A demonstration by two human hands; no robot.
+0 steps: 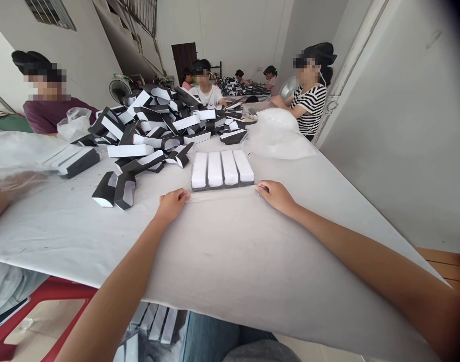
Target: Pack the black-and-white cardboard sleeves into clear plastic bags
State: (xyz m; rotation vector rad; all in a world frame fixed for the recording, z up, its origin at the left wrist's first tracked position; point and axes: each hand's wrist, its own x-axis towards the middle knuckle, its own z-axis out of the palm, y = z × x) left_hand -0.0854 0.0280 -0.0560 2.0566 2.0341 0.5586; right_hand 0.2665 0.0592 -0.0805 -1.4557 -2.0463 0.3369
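My left hand [172, 205] and my right hand [277, 196] rest on the white-covered table [222, 251], about a hand's span apart. Each pinches one end of a strip of clear plastic film [222, 195], which is stretched along the front of a row of several white-topped black boxes [222, 170]. The film seems to touch the row's front edge, though its exact contact is hard to see. Beyond the row lies a loose heap of black-and-white boxes [150, 133], some tipped on their sides.
Co-workers sit along both sides of the table, including one in a striped shirt [312, 100] and one in a maroon shirt [52, 113]. A bunched plastic sheet [277, 136] lies right of the heap. A hand at far left [14, 181] works near plastic-wrapped boxes.
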